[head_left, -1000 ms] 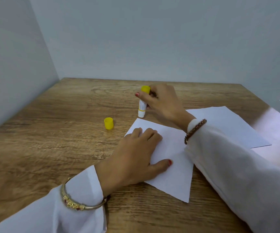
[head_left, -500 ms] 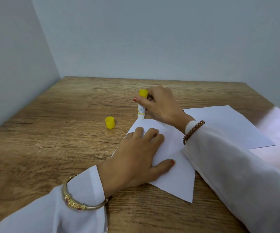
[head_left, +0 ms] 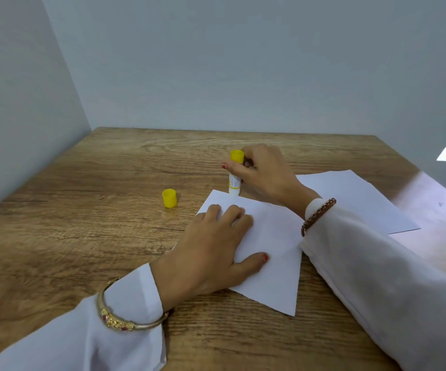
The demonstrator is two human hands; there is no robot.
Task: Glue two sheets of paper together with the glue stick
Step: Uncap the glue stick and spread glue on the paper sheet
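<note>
A: At the far corner of the near sheet of paper (head_left: 270,236), the glue stick (head_left: 234,180) stands almost upright with its white tip down, right at the paper's edge. Whether the tip touches the paper I can't quite tell.

B: Who holds it?

A: The right hand (head_left: 264,175), closed around the upper half of the stick, with the yellow end poking out above the fingers. The left hand (head_left: 211,247) lies flat and open on the same sheet, palm down, thumb spread toward the sheet's middle. It grips nothing; it just pins the paper to the table (head_left: 82,236).

B: And the lid?

A: The yellow cap (head_left: 169,198) sits on the wood just left of that sheet's far corner, apart from the stick.

B: The second sheet?

A: It lies to the right of the first one, partly hidden behind the right wrist. It looks untouched.

B: So which step is this?

A: Spreading glue, I'd say, and only at its start, working at the corner. Next the stick should be drawn along the pinned sheet with light, even pressure while the left hand keeps it from sliding. Then the other sheet has to be laid over it, edges matched.
</note>
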